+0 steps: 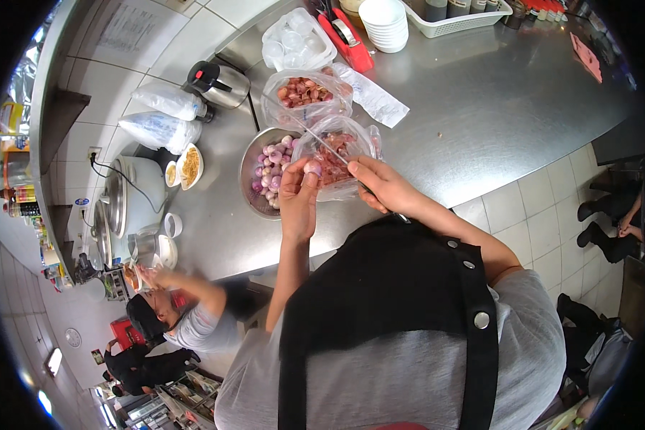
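Peeling shallots at the near edge of the steel worktop (480, 107), part done.

Your left hand (299, 190) pinches one shallot (312, 168); your right hand (380, 183) is clenched on a knife (322, 142). The metal bowl (249, 172) is partly filled and the bags (304, 93) still hold plenty. The knife handle is hidden.

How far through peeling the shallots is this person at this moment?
Partly through. Done: a metal bowl holds a modest pile of peeled shallots. In hand: the left hand holds one shallot while the right hand works a knife on it. Left: an upper plastic bag of unpeeled shallots looks fairly full.
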Motion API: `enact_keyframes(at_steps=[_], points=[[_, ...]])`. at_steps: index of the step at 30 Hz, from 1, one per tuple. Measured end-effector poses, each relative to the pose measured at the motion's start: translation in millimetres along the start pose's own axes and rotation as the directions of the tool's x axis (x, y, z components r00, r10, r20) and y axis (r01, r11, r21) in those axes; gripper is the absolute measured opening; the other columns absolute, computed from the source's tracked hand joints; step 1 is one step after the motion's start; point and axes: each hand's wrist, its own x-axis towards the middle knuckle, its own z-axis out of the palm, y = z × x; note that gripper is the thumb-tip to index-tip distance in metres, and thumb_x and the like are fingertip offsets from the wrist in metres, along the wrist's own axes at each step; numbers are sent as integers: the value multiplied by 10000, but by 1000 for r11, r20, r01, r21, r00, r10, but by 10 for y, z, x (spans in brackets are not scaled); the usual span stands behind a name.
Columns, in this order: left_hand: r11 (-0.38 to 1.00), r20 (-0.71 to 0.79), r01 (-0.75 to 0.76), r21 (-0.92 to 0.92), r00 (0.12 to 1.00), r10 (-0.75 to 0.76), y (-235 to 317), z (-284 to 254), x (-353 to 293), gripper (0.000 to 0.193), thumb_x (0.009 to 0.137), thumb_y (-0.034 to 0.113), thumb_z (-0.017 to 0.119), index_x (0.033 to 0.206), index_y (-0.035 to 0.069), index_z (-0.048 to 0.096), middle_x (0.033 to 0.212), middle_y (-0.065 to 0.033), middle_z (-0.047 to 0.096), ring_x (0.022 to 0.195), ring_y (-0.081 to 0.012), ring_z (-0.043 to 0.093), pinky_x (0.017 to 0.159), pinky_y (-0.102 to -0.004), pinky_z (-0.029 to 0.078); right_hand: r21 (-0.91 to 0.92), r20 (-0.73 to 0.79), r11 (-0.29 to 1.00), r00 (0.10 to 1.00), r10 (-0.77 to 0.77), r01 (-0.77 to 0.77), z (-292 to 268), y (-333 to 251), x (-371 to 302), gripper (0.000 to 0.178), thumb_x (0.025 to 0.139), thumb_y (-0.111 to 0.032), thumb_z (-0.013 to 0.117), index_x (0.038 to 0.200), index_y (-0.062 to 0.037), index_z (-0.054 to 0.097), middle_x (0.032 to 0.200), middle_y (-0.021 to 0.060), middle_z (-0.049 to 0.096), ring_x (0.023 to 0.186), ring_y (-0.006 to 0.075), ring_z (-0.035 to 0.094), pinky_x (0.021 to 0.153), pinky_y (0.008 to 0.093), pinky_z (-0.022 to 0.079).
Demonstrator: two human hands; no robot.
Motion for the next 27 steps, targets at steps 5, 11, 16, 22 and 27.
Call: enact_keyframes(at_steps=[5,11,16,22,27], points=[[1000,54,-6,0,999,6,5,28,-9,327,940,2,628,1258,22,559,1214,-73,621,1129,-161,591,966,-333,487,-196,56,937,958,-283,288,165,-50,-73,469,1050,-288,470,1469,-93,393,719,-13,487,570,59,447,509,232,370],[998,40,-17,59,999,14,13,79,-17,338,942,0,621,1272,14,551,1214,-78,622,1112,-170,597,984,-352,481,-373,113,792,871,-478,483,204,12,-43,501,1035,-252,500,1468,-16,413,1292,204,602,1207,222,576,1014,336,424],[999,48,42,-20,998,-41,43,17,-31,328,975,38,589,1296,13,531,1239,-103,615,1136,-195,595,995,-352,482,-247,-77,939,961,-266,241,120,18,-8,502,1044,-307,482,1460,-29,450,994,122,677,828,135,589,781,298,479],[981,59,103,-166,994,-94,114,104,-17,312,1001,67,554,1305,13,512,1233,-122,595,1212,-248,577,1088,-379,456,-176,-141,965,966,-219,193,45,41,1,505,1047,-364,471,1453,-64,480,601,-28,441,547,67,400,523,255,359],[987,22,83,-138,996,-81,6,11,5,304,997,53,557,1294,27,503,1257,-121,578,1200,-243,583,1095,-378,453,-141,-112,982,983,-143,126,86,-34,-48,490,1042,-356,489,1428,-55,492,582,-46,419,535,63,400,501,253,348]])
